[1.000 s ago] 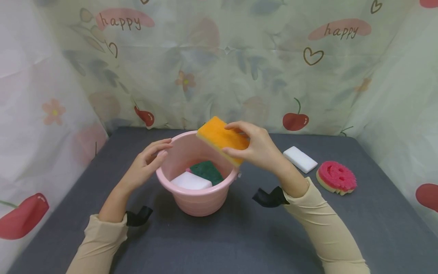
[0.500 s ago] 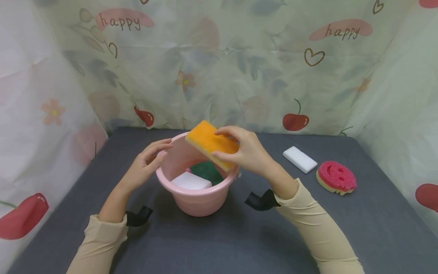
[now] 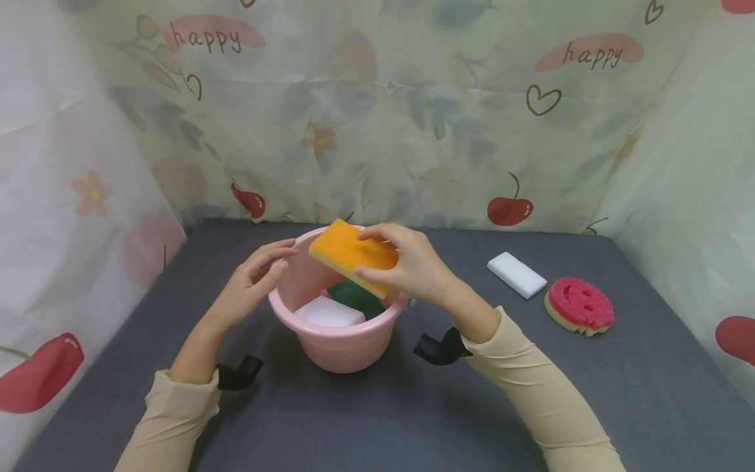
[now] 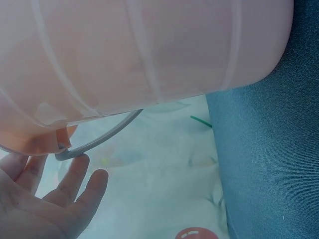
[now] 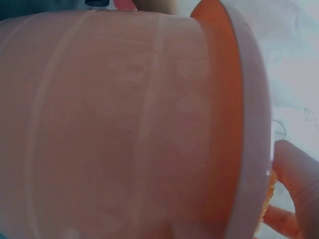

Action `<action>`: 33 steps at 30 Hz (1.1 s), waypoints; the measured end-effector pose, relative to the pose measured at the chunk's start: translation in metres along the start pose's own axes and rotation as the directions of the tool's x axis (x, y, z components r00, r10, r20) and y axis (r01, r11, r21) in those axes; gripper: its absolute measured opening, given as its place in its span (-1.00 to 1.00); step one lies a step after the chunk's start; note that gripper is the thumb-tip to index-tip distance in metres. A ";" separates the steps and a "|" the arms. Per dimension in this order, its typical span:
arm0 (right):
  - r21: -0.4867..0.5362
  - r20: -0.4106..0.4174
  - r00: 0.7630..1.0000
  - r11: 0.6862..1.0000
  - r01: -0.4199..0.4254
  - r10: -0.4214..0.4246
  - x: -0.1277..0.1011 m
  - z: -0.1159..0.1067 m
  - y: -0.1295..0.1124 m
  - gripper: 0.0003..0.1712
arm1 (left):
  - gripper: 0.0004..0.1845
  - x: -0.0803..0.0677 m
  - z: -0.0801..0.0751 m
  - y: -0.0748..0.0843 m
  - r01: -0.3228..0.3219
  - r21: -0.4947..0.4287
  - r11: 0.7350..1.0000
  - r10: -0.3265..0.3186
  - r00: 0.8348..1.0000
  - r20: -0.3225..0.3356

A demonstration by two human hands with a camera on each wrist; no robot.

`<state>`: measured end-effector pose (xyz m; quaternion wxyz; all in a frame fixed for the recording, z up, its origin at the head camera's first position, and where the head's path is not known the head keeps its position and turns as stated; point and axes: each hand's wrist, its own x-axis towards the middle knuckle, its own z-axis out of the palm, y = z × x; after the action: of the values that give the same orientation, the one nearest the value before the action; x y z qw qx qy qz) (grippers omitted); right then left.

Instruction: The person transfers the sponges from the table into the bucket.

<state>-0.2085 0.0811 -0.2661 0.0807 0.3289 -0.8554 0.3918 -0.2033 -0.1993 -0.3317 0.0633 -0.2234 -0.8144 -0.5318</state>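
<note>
My right hand pinches a thick orange sponge with a paler underside, tilted over the mouth of a pink bucket. In the right wrist view the bucket's wall hides most of the sponge; only a rough orange edge shows beside the thumb. My left hand rests at the left rim with loosely extended fingers. The left wrist view has those fingers near the bucket's grey handle. Inside the bucket lie a white block and a dark green pad.
On the dark grey table, right of the bucket, lie a white rectangular block and a round pink smiley-face sponge. Printed curtains enclose the back and sides. A black strap end sticks out from the right wrist.
My right hand has carried the orange sponge left and slightly down, further over the bucket's mouth. The left hand and the bucket have stayed in place.
</note>
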 end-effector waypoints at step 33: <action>-0.123 0.191 0.981 0.992 -0.006 0.030 0.009 0.018 0.013 -0.47 | -0.64 -0.002 0.003 -0.001 0.013 0.028 1.000 -0.012 1.000 -0.015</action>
<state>-0.2215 0.0701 -0.2826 0.0139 0.3520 -0.8845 0.3058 -0.2015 -0.1974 -0.3349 0.0693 -0.2133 -0.8227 -0.5224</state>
